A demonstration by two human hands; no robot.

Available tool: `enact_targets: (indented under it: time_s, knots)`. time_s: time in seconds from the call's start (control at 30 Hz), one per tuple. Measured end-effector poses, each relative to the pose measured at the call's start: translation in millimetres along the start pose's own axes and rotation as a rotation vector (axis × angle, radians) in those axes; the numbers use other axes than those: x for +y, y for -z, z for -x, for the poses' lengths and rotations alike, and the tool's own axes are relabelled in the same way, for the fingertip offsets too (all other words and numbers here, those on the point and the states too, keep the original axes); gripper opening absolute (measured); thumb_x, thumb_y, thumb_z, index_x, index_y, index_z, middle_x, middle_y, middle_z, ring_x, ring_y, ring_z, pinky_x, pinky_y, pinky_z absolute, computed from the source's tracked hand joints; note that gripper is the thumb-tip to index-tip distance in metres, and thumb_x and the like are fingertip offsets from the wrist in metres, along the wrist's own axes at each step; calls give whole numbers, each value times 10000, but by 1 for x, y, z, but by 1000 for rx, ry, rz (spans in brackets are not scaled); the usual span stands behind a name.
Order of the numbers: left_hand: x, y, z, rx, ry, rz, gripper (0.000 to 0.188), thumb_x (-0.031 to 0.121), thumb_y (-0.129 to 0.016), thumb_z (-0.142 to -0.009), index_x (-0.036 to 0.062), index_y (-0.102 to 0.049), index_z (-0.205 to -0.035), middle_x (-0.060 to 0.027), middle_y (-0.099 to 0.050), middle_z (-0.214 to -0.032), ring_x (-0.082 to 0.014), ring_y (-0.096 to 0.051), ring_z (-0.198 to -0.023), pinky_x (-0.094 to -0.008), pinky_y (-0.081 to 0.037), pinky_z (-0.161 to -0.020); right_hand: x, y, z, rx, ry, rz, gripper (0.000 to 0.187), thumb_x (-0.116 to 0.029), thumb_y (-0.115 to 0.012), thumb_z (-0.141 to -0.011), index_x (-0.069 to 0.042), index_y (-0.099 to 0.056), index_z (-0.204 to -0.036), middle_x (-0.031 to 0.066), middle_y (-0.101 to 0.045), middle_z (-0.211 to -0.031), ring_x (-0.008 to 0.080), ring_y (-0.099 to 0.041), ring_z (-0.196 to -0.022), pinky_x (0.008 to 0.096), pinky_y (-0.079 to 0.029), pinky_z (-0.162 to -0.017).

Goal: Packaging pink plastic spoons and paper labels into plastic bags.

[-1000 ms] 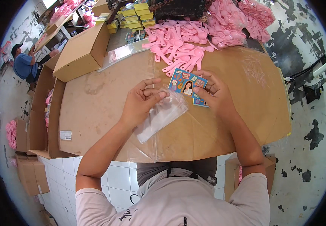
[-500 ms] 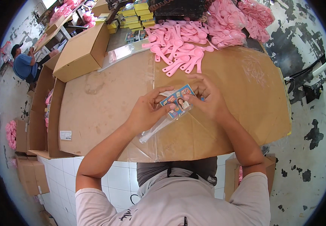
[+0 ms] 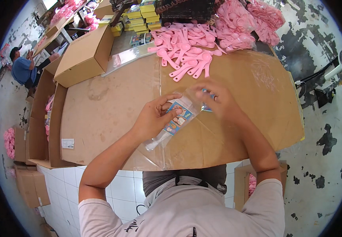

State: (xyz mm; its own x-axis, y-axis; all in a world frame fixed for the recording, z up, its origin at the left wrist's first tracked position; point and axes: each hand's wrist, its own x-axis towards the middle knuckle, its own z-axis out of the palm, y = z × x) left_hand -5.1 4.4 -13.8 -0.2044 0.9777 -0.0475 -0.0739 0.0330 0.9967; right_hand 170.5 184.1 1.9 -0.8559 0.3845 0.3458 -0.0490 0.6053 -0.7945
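Fingers of the left hand [image 3: 152,120] now pinch the printed card [image 3: 177,118] partway inside the clear bag [image 3: 170,126] over the cardboard table [image 3: 100,114], while the right hand [image 3: 218,100], moved up, grips the bag's mouth.

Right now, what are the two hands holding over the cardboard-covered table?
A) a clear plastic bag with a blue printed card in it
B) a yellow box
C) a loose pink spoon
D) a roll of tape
A: the left hand and right hand grip a clear plastic bag with a blue printed card inside; the pink spoons lie farther back.
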Motion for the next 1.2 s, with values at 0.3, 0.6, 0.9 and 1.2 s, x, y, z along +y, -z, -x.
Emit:
enact_targets:
  time_s: [0.3,0.6,0.9,1.2]
  knots:
    - [3,1,-4,-23,23,4,295,96,-663,-1000,-11,-637,-1273,-64,-738,-1022,-83,-681,-865,-246,-568,-735,73,33,-70,67,205,871,333,-96,-586,-963,-30,-571,-1289,156,-590,-1342,352,-539,-1235,449,-421,-1053]
    - [-3,3,-5,-23,-37,92,307,113,-652,-1010,-3,-603,-1291,-60,-732,-1052,-81,-678,-882,-248,-567,-752,69,32,-87,14,148,802,301,-24,-662,-868,-72,-601,-1159,115,-618,-1200,309,-562,-1149,436,-427,-997]
    - [-10,5,-8,-32,-39,114,276,132,-619,-1034,11,-580,-1279,-33,-711,-1024,-62,-659,-887,-237,-546,-742,42,36,-83,43,-93,630,272,-28,-511,-930,-36,-572,-1195,201,-644,-1112,409,-572,-1127,506,-440,-931]
    - [-3,5,-2,-17,-27,186,324,105,-630,-1020,15,-548,-1320,-88,-729,-1073,-95,-691,-912,-257,-567,-777,-22,14,-29,-74,-369,-112,271,-246,-534,-1062,-6,-604,-1165,67,-657,-956,134,-645,-863,311,-524,-782]
